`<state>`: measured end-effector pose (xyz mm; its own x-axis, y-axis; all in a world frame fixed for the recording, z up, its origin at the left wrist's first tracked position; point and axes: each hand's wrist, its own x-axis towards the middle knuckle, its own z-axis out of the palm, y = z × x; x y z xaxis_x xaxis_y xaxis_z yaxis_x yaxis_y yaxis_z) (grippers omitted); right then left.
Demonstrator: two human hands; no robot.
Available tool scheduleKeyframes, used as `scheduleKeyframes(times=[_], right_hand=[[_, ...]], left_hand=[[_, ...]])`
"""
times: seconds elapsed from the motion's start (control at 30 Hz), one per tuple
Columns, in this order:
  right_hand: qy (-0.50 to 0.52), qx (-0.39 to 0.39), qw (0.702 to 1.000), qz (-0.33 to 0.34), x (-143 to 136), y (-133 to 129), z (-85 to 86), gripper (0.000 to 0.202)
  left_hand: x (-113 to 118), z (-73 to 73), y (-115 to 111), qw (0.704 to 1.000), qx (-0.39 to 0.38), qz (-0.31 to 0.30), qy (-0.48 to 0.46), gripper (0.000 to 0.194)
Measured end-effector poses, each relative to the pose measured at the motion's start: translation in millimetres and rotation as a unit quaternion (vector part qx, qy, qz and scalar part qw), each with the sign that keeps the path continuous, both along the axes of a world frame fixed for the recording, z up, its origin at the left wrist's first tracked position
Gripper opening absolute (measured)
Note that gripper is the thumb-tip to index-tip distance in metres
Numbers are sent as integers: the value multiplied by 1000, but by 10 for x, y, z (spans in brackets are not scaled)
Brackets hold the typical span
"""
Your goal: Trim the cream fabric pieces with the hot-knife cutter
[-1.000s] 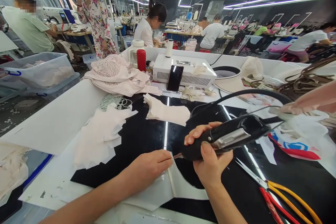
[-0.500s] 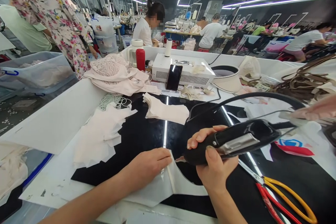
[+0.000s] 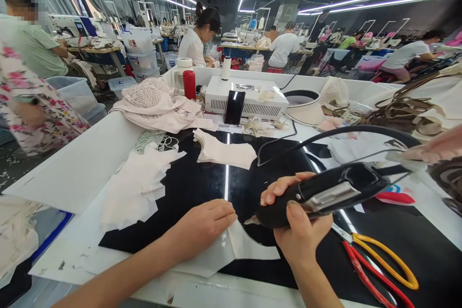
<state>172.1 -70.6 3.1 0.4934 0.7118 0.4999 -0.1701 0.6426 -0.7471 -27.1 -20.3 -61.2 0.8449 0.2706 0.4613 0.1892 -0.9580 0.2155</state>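
My left hand point(image 3: 207, 226) has its fingers pressed together on the upper tip of a cream fabric piece point(image 3: 249, 245), which lies over the black glossy board point(image 3: 202, 190). My right hand point(image 3: 298, 216) is wrapped round a black corded hand tool point(image 3: 335, 187) with a silver lever along its side. The tool's narrow tip points left, a short way to the right of my left fingers and apart from them. Left of my left hand lies a fanned pile of pale fabric pieces point(image 3: 132, 185). Scissors point(image 3: 375, 255) with red and orange handles lie right of my right hand.
Behind the board stand a white vented box point(image 3: 249, 101), a phone point(image 3: 234, 107) and a red bottle point(image 3: 188, 84). A neat fabric stack point(image 3: 225, 150) lies nearer. Another hand point(image 3: 433, 149) is at the right edge, by the cord. A person in floral clothes point(image 3: 32, 106) is at left.
The narrow strip that lay along the fabric edge below my left fingers no longer stands out. The person in floral clothes has moved left. The view has shifted slightly.
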Motion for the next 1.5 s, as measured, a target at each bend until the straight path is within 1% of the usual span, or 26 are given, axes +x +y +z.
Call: scheduleKeyframes(times=[0.17,0.4,0.63,0.77,0.93,1.1,1.23,1.33,1.5], right_hand=[[0,1,1000,1,11,-23,-27,35],[6,6,1000,15,-68,-5,-85,37],[13,11,999,33,-121,16,-99,36],[13,13,999,38,-138,18,-121,36],[10,4,999,37,-137,1,-131,31],[11,6,999,33,-86,-71,-111,34],[11,5,999,36,-78,-119,-136,36],[13,-2,999,34,-93,-126,-150,34],[12,-5,1000,28,-36,-186,-71,32]], left_hand=[[69,62,-92,998,-44,5,36,21],[8,45,-149,998,-28,28,40,30],[-14,56,-186,998,-22,36,43,27],[-30,64,-198,998,-15,34,42,23],[-61,43,-204,999,-7,28,45,24],[-89,21,-200,999,5,23,47,33],[-89,33,-197,998,8,23,51,35],[-94,27,-184,998,10,20,53,36],[-131,20,-152,998,7,7,59,34]])
